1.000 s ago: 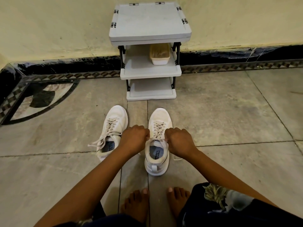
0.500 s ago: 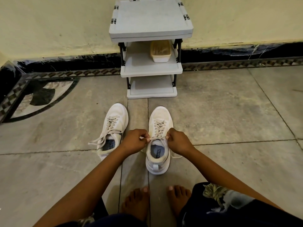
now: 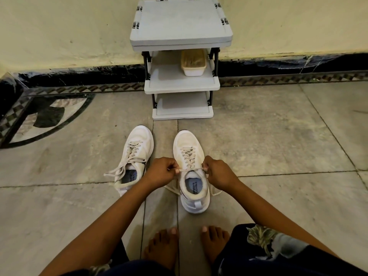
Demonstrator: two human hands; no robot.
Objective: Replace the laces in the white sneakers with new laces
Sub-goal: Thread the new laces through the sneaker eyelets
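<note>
Two white sneakers stand on the stone floor with toes pointing away from me. The right sneaker (image 3: 190, 148) is laced with a beige lace (image 3: 188, 158) whose top span is stretched straight across the tongue. My left hand (image 3: 161, 173) pinches one end of that span and my right hand (image 3: 218, 173) pinches the other. Loose lace tails lie on the floor on both sides of this shoe. The left sneaker (image 3: 137, 144) stands beside my left hand, its own lace (image 3: 119, 171) untied and trailing to the left.
A grey three-tier plastic rack (image 3: 181, 36) stands against the wall straight ahead, with a white tub (image 3: 193, 62) on its middle shelf. My bare feet (image 3: 165, 246) are just below the right sneaker. A dark inlaid floor pattern (image 3: 45, 116) lies at the left.
My hands have drawn a little apart and pulled the top span of the lace taut across the right sneaker. The camera has tilted slightly, so the rack sits higher in view.
</note>
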